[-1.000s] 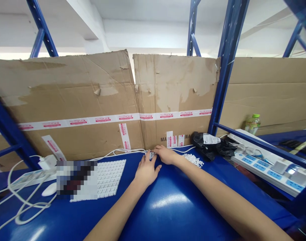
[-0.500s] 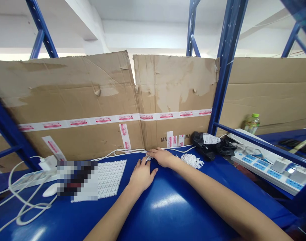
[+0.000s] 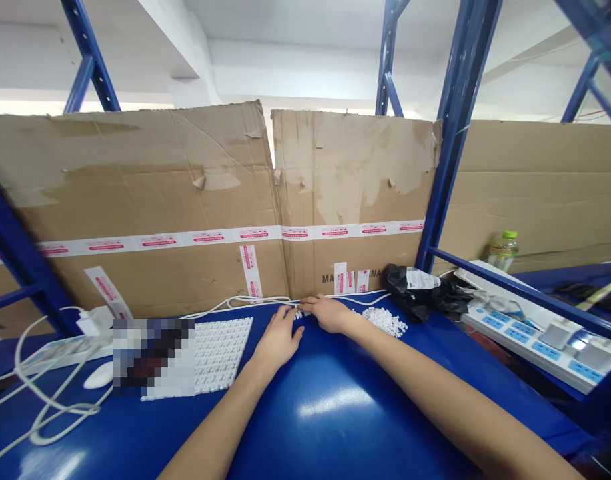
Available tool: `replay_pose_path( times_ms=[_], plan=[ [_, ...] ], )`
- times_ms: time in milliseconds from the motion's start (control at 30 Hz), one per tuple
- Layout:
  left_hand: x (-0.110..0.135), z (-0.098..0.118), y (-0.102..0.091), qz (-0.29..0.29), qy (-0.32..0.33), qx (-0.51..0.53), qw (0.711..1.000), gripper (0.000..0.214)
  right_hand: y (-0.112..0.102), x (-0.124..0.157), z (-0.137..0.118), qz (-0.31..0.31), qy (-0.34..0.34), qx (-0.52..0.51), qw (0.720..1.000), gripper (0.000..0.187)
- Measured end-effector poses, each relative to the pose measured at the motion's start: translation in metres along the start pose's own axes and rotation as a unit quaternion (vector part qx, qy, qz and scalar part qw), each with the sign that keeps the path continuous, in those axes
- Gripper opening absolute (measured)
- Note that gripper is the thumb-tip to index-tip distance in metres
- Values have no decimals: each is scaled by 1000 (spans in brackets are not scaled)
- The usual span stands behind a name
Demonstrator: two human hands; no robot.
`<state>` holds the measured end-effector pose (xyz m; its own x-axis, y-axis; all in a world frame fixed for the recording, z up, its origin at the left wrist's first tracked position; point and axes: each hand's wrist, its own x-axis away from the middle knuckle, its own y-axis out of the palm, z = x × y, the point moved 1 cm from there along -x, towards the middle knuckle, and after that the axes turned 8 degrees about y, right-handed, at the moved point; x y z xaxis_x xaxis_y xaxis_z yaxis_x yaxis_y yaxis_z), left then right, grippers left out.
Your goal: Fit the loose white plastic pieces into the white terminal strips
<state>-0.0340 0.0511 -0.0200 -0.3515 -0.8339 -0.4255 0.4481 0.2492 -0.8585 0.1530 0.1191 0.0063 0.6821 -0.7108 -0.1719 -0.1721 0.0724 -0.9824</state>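
Two bare hands work at the back edge of a glossy blue worktop [image 3: 335, 427], sorting, by the look of it, small white plastic pieces [image 3: 299, 315] that lie in a loose scatter between them. Those pieces sit just left of a knobbly heap of the same white pieces [image 3: 384, 322]. The right hand [image 3: 328, 313] reaches across with its fingers low over the scatter, while the left hand [image 3: 279, 340] sits just left of it, fingers lightly curved. Neither looks clenched, but whether either pinches a piece cannot be told. Further left of the heap lies a flat, white gridded sheet [image 3: 219, 353]; right of it, a crumpled black plastic bag [image 3: 408, 287].
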Motion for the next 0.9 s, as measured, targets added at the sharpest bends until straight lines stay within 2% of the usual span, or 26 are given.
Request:
replay_pose_path(
  times_ms=[333, 700, 900],
  plan=[
    [-8, 8, 17, -13, 50, 43, 998, 43, 2, 19, 22, 7, 7, -40, 999, 61],
    [7, -5, 7, -15, 43, 56, 997, 45, 0, 43, 27, 5, 7, -60, 998, 66],
    [3, -7, 5, -9, 55, 75, 996, 50, 2, 49, 21, 21, -10, -73, 997, 70]
  ],
)
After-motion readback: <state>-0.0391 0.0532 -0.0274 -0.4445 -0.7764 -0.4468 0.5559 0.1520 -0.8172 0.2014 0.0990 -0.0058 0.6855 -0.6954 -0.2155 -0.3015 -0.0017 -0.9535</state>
